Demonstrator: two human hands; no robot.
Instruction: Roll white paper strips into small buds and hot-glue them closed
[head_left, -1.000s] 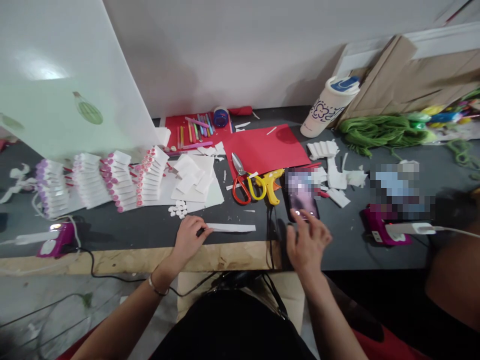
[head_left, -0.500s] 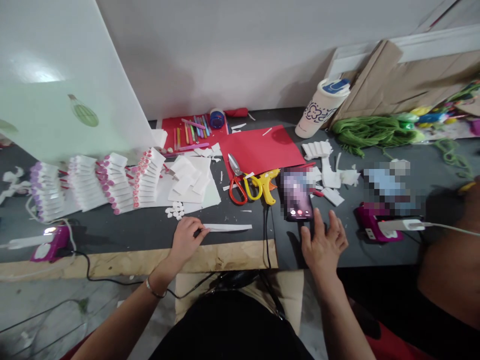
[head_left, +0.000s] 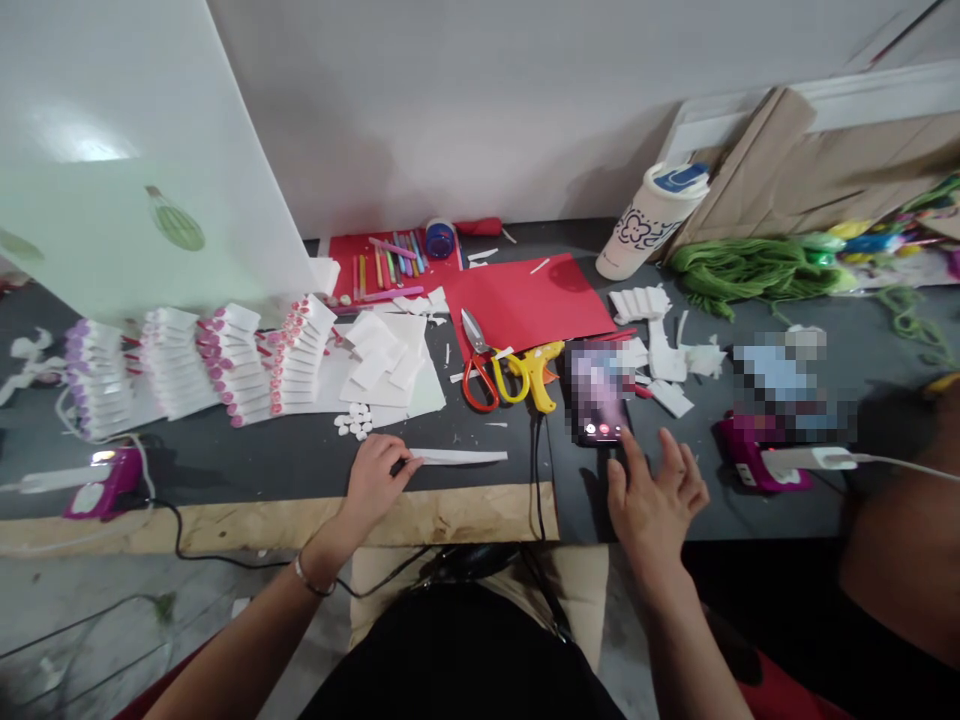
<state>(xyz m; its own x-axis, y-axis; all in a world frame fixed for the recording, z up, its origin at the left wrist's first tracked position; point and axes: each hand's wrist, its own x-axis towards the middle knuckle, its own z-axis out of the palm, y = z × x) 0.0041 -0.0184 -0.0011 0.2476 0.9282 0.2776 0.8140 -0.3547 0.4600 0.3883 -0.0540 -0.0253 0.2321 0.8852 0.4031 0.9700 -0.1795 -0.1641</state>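
My left hand [head_left: 377, 478] pinches one end of a white paper strip [head_left: 465, 457], which points right across the dark table. My right hand [head_left: 656, 490] is spread open at the lower right corner of a phone [head_left: 598, 395], its index finger at the lit screen. Whether that fingertip touches the glass I cannot tell. Left of the phone lie a yellow glue gun [head_left: 540, 375] and scissors [head_left: 480, 372] with red and yellow handles. Small white discs [head_left: 354, 420] sit just above my left hand, below a stack of white paper pieces [head_left: 379, 355].
Fanned white paper pieces with coloured tips [head_left: 296, 355] stand at left. Behind are red paper [head_left: 529, 300], pens [head_left: 394, 260] and a tumbler [head_left: 649, 220]. Purple power blocks [head_left: 112, 482] sit at both sides. Green yarn [head_left: 754, 270] and another person's arm [head_left: 904, 540] are at right.
My right index finger has moved up and forward to the phone's lower edge. The left hand keeps its pinch on the paper strip. The whole view has shifted slightly.
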